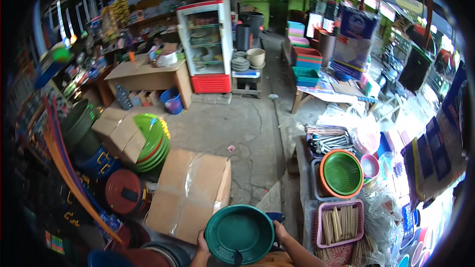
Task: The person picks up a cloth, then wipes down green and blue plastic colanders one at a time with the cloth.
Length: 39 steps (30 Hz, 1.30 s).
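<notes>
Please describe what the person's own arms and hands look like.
The left hand and right hand are ungloved. The visible parts of the left forearm and right forearm have no sleeve, and I see no watch or bracelet. Orange-tan cloth, probably clothing, shows between them.

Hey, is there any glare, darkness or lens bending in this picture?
Head view: bright light on the right washes out parts of the clear plastic bags; toward the left rim it falls dark, with clutter hard to make out; black corners and the leaning glass-fronted cabinet suggest fisheye distortion; the green basin, between the left hand and right hand, reads clearly.
</notes>
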Motion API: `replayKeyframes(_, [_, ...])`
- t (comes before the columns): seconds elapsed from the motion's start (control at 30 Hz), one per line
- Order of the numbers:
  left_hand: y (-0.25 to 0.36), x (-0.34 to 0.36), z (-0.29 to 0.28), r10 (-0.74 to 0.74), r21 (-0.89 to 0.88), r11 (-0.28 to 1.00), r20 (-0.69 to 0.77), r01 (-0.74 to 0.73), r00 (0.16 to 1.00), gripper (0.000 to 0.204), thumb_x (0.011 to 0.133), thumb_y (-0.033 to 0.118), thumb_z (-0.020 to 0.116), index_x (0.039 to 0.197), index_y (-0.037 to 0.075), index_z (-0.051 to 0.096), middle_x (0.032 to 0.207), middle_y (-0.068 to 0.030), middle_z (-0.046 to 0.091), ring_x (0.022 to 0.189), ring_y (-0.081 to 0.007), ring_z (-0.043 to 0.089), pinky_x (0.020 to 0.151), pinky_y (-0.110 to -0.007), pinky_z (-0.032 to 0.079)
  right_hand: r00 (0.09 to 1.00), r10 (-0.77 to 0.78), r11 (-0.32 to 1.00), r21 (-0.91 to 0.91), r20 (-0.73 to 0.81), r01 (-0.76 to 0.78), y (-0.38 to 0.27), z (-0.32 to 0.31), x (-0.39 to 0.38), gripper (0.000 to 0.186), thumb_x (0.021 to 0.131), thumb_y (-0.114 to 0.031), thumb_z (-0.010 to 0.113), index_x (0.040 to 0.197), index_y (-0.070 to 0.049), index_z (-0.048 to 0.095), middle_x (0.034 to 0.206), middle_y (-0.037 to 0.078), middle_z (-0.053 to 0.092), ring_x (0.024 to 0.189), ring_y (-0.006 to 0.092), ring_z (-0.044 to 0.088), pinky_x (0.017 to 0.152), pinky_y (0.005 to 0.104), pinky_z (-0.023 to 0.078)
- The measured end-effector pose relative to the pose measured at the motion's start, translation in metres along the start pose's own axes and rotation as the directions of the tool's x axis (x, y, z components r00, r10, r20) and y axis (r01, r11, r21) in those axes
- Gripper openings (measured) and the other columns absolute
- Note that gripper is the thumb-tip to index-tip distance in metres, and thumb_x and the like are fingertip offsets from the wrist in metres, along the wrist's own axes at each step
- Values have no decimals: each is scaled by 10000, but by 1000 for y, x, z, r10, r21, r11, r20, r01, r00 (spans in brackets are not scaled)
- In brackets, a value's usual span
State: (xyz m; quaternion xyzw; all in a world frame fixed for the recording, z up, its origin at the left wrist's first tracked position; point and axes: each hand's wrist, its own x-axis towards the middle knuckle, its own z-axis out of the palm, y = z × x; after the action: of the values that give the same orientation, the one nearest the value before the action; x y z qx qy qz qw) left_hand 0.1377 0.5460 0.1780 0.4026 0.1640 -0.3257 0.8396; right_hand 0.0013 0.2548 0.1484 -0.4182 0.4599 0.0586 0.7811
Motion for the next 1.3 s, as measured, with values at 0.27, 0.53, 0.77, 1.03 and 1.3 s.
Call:
replayKeyframes(0.27, [10,115,190,-142,187,975,103,121,984,518,964,430,335,1083,23,633,1047,-152,668,958,-286,635,884,-417,520,981,-152,967,188,-120,173,-146,-61,15,430,931,-392,499,1057,-10,652,917,95,665,734,209,600,712,332,481])
replayKeyframes(0.53, [36,237,275,-222,217,958,139,189,965,526,948,476,423,1108,18,627,1083,-164,662,987,-310,633,893,-435,515,951,-126,961,201,-282,188,-267,-54,65,458,933,-410,519,1073,8,643,954,109,665,836,211,620,774,314,476])
replayKeyframes(0.77, [79,402,318,-251,183,960,224,212,942,564,949,483,405,1194,12,594,1142,-174,643,1027,-315,623,918,-443,505,926,-176,964,133,-335,231,-370,-15,185,492,936,-438,527,1069,22,643,979,139,665,881,230,621,811,344,473])
replayKeyframes(1.03, [174,560,445,-360,241,924,292,296,886,559,942,474,415,1181,4,602,1124,-162,652,1012,-300,628,909,-418,507,897,-211,932,195,-389,304,-532,33,279,485,939,-430,529,1050,24,658,942,133,680,816,217,638,804,341,492])
replayKeyframes(1.3, [173,706,569,-392,395,881,303,261,869,545,929,478,425,1115,8,630,1045,-150,668,946,-277,641,859,-395,523,860,-182,835,387,-476,391,-638,12,350,440,953,-440,505,1036,-47,685,931,78,697,784,189,636,748,307,496])
